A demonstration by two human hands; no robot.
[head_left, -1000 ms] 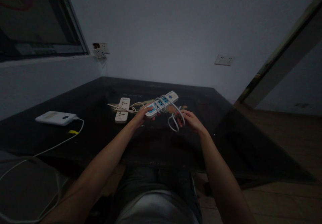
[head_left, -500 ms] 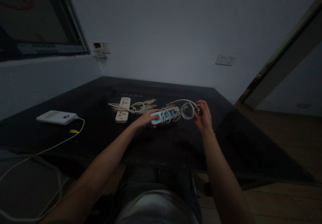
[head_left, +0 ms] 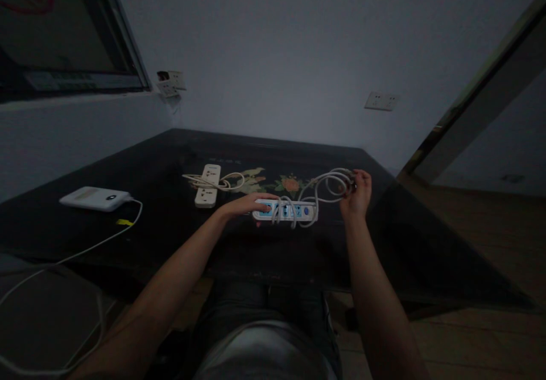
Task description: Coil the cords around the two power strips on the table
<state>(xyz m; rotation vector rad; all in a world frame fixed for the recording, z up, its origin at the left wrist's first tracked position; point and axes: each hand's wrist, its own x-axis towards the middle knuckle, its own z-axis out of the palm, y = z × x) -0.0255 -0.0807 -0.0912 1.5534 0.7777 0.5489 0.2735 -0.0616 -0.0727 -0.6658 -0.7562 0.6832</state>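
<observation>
My left hand (head_left: 247, 204) grips the left end of a white power strip (head_left: 310, 212) with blue socket faces, held level above the dark table. A pale cord (head_left: 318, 184) wraps loosely around the strip and runs in loops to the right. At the far end of those loops, my right hand (head_left: 357, 192) is closed on the cord; a dark bit, perhaps the plug, shows at its fingers. Left of my hands lies a second, cream power strip (head_left: 206, 198), its own cord (head_left: 234, 182) looped across its middle.
On the table's left side sits a white power bank (head_left: 91, 198) with a white cable (head_left: 139, 212) running off the near edge. A yellow tag (head_left: 125, 222) is beside it. Wall sockets (head_left: 381, 101) are on the back wall, and floral patterns (head_left: 290, 184) decorate the dark tabletop (head_left: 273, 255).
My right hand has moved right, drawing the cord loops outward. The strip in my left hand has turned level and come slightly nearer to me.
</observation>
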